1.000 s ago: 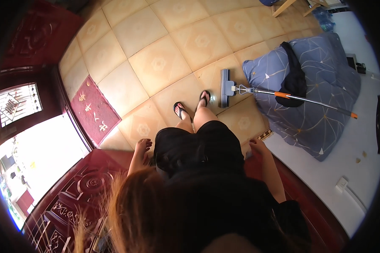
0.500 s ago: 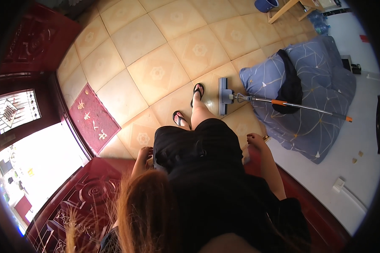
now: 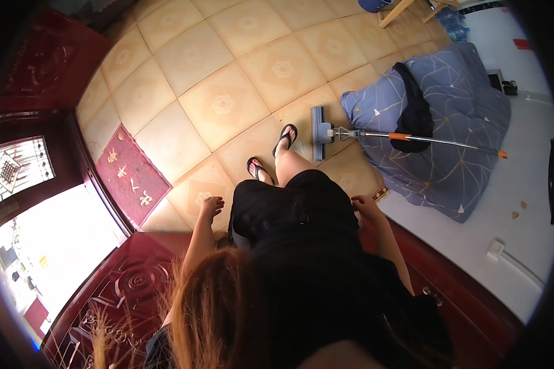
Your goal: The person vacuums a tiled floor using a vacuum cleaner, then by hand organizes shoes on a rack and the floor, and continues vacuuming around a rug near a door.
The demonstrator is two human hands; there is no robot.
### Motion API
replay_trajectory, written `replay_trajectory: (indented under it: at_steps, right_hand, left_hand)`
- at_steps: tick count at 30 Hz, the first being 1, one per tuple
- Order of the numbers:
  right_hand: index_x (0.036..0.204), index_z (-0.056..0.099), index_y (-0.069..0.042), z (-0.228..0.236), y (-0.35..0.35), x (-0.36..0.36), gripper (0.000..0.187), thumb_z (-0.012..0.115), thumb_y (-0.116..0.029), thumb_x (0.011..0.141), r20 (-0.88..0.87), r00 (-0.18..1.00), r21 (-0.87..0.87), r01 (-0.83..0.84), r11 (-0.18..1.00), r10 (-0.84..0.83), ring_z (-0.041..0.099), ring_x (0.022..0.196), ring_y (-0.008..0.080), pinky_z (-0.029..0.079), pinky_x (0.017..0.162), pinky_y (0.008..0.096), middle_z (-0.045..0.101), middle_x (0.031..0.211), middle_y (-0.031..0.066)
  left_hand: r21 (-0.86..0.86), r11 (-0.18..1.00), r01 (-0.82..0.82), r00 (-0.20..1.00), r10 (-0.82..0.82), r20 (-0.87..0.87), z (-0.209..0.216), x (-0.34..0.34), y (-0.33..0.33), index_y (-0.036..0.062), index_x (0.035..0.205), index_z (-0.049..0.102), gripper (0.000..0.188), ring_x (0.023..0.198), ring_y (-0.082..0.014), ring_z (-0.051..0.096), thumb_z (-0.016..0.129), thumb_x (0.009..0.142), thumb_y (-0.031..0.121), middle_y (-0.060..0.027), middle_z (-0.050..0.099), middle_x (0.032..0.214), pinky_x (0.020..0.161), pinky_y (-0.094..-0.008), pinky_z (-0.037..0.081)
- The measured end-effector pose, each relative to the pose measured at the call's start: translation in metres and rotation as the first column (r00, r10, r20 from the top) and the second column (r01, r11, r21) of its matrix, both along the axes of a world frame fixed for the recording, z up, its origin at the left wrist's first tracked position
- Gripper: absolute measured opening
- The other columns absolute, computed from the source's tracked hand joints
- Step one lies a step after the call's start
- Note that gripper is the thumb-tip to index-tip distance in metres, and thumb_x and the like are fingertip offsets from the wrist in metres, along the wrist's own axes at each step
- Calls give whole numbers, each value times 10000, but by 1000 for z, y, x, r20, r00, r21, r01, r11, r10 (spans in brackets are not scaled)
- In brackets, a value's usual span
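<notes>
Beside my left thigh hangs my left hand (image 3: 212,207), open, its fingers loosely bent and nothing in them. On the other side, my right hand (image 3: 365,207) is close to the hip of my black shorts (image 3: 289,209). Its fingers are loosely curled and apart, with no object visible in them. Ahead to the right is a sponge mop (image 3: 319,133), its grey head on the tiles by my feet. Its silver and orange pole slants over a blue patterned cover (image 3: 449,178) and a black cloth (image 3: 414,117).
A red doormat (image 3: 132,175) lies at the left by the bright doorway (image 3: 61,246). Dark red carved door panels (image 3: 135,283) stand close behind me on the left. A blue bucket (image 3: 373,5) and a wooden stand (image 3: 395,13) are at the far right, near plastic bottles (image 3: 454,27).
My left hand has swung a little outward from my thigh, showing more of its fingers. My right hand has come slightly closer to my shorts. The view has shifted slightly.
</notes>
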State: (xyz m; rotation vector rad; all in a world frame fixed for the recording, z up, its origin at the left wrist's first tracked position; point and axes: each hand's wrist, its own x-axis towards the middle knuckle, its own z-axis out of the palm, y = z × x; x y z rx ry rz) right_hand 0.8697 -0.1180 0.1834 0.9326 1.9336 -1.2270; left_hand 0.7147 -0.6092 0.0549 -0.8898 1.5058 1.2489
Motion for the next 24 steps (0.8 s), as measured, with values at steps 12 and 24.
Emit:
replay_trajectory:
  at_steps: [12, 24]
  right_hand:
    - [927, 558, 8, -1, -7, 50, 275, 484, -180, 741, 155, 987, 24, -38, 999, 34, 556, 727, 192, 437, 658, 280, 583, 826, 119]
    - [928, 561, -20, -20, 89, 73, 303, 482, -207, 703, 2, 980, 295, -190, 936, 199, 540, 820, 277, 424, 721, 312, 559, 907, 166]
  left_hand:
    - [-46, 999, -13, 986, 21, 167, -7, 52, -16, 38, 954, 517, 281, 774, -186, 525, 376, 779, 207, -79, 565, 857, 663, -300, 412]
    - [-46, 998, 41, 999, -41, 2, 10, 40, 53, 47, 938, 524, 270, 740, -166, 528, 380, 772, 204, -67, 567, 809, 648, -301, 413]
